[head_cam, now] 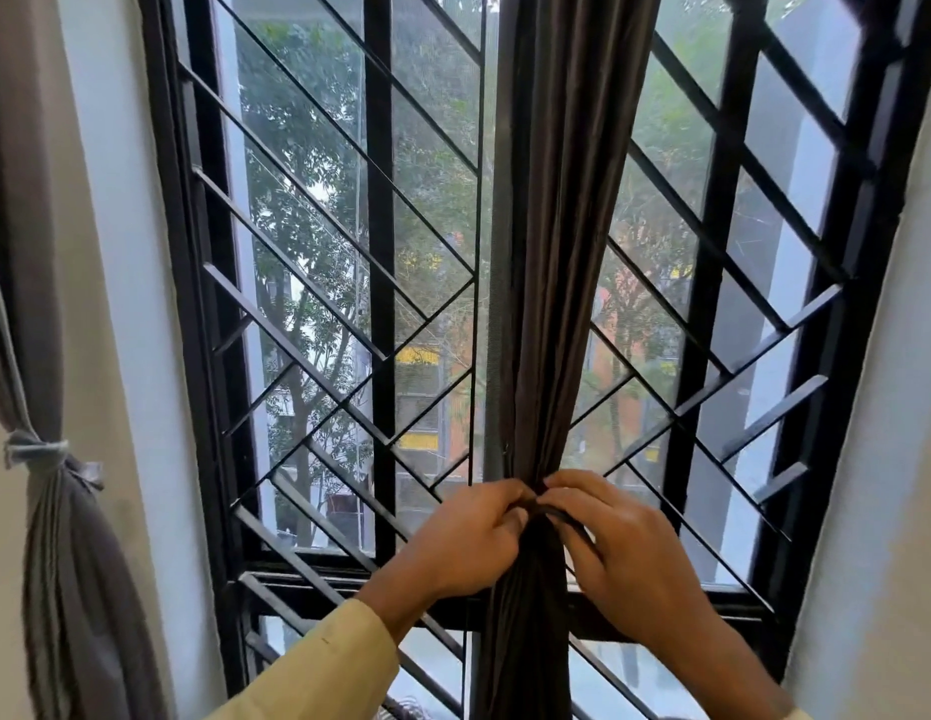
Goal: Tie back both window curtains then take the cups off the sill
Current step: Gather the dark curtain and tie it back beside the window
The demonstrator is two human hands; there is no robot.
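Observation:
A dark brown curtain (pixel 562 252) hangs gathered into a narrow bunch down the middle of the window. My left hand (pixel 474 537) and my right hand (pixel 624 543) meet at the bunch, each pinching a dark tie band (pixel 567 517) that wraps around the fabric. A second curtain, grey (pixel 74 579), hangs at the far left against the wall, cinched by a pale tie (pixel 35 452). No cups or sill surface are in view.
A black metal window grille (pixel 380 252) with diagonal bars stands right behind the curtain. White walls (pixel 879 459) flank the window on both sides. Trees and buildings show through the glass.

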